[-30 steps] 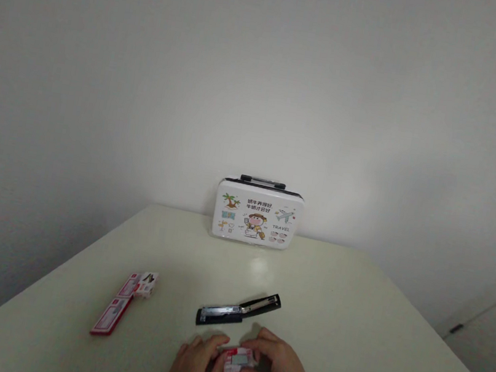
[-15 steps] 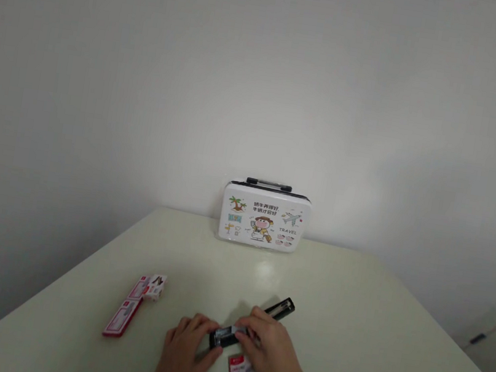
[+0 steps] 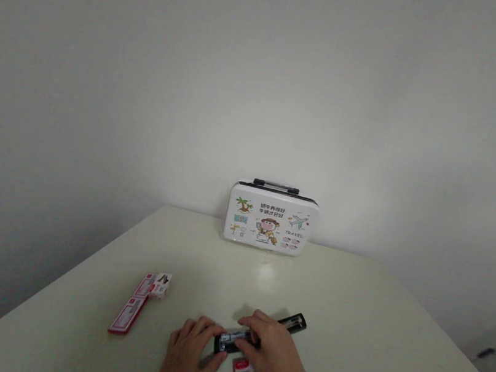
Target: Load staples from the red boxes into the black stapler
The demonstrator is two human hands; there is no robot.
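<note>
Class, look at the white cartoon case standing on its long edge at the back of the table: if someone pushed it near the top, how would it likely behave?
The white case stands upright on a narrow edge, so it would probably tip rather than slide. Its glossy, hard-looking shell suggests it is stiff. The table looks smooth, so a low push might slide it.

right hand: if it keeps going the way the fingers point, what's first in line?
The right hand points up-left across the open stapler, which it already touches. Beyond that, probably bare table; depth unclear.
</note>
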